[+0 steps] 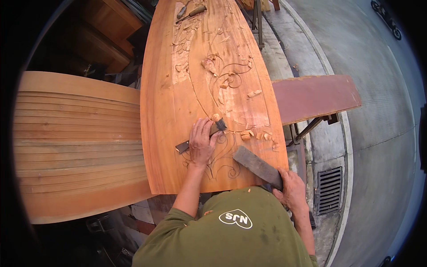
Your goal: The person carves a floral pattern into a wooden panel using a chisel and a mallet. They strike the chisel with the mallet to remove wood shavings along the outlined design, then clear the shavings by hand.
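Note:
My left hand (201, 141) is closed around a dark, flat bar-shaped tool (182, 147) held low over the carved board. The tool's black, rough end (221, 125) shows past the fingers; its middle is hidden under the hand, and I cannot tell its exact kind. My right hand (291, 189) grips one end of a long, worn grey-brown block (256, 165), whose other end reaches over the board's near right part. Beneath both is the wooden board (162, 111), with drawn scrolls (229, 167), shallow carved patches and curled wood shavings (245, 135).
Two wood-handled carving tools (191, 14) lie at the board's far end. A grooved wooden panel (80, 142) stands to the left. On the right, a reddish plank (316, 98) juts out above the pavement, near a drain grate (329, 190). Stacked timber (100, 33) fills the far left.

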A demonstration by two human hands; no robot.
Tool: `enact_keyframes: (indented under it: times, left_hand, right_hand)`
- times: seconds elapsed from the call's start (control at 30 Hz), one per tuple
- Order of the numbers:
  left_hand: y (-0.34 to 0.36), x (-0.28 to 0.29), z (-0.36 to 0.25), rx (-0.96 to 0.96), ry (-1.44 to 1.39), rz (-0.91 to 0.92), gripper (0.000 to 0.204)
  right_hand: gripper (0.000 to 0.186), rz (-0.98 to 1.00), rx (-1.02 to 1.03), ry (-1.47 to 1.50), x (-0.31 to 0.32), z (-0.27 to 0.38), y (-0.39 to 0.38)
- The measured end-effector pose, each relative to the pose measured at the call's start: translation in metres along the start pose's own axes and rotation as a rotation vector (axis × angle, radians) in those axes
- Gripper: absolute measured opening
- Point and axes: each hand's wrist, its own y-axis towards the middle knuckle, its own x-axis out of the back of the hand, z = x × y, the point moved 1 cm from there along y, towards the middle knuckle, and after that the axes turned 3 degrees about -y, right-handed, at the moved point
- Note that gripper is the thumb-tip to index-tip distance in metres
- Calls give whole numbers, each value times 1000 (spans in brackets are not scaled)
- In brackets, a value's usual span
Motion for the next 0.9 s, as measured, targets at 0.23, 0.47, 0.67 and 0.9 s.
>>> enact_keyframes:
  times: [0.23, 0.47, 0.67, 0.9]
  left_hand:
    - [16, -2, -21, -19, 36, -90, 55]
    - [111, -48, -126, -240, -332, -21, 69]
    - [207, -136, -177, -450, -528, -46, 61]
    - [262, -189, -163, -383, -473, -80, 50]
  right_hand:
    - [88, -309, -198, 736, -21, -30, 5]
    - [79, -463, -311, 1241, 27, -39, 9]
    - [54, -666, -334, 1173, 52, -57, 25]
    - [38, -737, -449, 897, 61, -89, 35]
